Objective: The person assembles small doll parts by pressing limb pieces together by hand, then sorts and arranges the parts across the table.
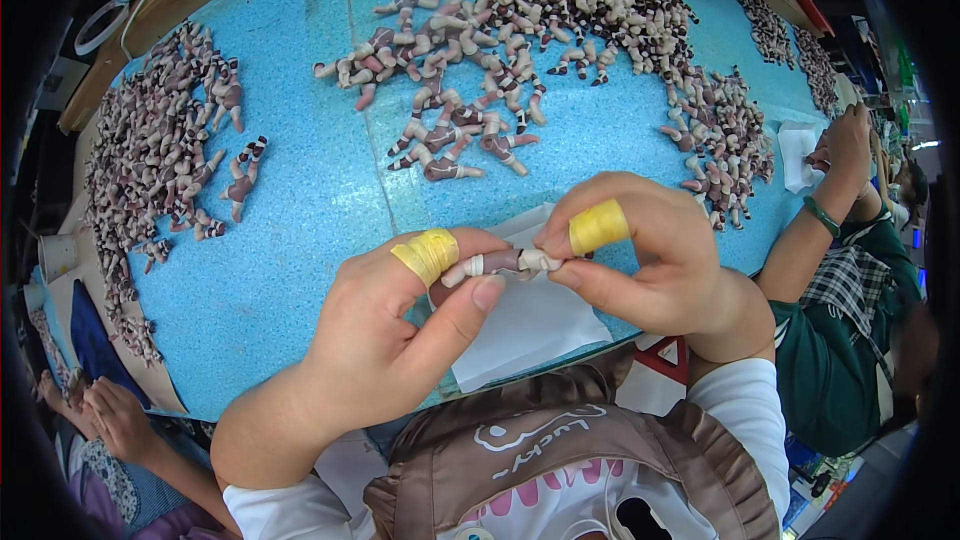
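Between my two hands is a small doll-like figure part (pixel 500 261), cream with a brown middle, held level above a white paper sheet (pixel 530 325). My left hand (pixel 400 305) pinches its left end between thumb and fingers. At its right end, the thumb and forefinger of my right hand (pixel 640 255) grip a pale piece. Yellow tape wraps a finger on each hand. The far side of the part is hidden by my fingers.
Loose figure parts lie in a big heap (pixel 570 0) at the back, another heap (pixel 150 140) at left and a smaller one (pixel 725 135) at right on the blue table (pixel 300 270). Co-workers' hands show at left (pixel 115 420) and right (pixel 845 145).
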`<action>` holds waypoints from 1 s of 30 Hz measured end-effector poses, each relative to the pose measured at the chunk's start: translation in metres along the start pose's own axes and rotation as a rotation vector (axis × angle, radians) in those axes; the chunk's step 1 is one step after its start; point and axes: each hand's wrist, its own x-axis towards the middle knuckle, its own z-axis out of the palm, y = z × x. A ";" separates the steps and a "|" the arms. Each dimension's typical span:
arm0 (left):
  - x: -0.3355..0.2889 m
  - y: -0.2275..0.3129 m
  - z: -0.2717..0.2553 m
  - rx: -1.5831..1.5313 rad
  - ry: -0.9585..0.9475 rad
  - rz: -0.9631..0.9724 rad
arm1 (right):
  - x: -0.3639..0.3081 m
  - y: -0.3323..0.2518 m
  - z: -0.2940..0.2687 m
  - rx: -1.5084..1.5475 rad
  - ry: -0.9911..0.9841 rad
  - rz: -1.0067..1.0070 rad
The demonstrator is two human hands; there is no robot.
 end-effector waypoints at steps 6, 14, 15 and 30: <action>0.003 -0.012 0.005 0.134 0.094 0.199 | -0.003 0.003 0.010 -0.182 0.045 -0.157; 0.005 -0.005 0.005 0.321 0.130 0.385 | -0.003 0.010 0.013 -0.130 0.083 -0.243; 0.004 -0.001 0.005 0.331 0.158 0.382 | -0.002 0.008 0.013 -0.125 0.105 -0.242; -0.001 -0.006 0.008 0.402 0.117 0.368 | -0.004 0.008 0.018 -0.100 0.126 -0.207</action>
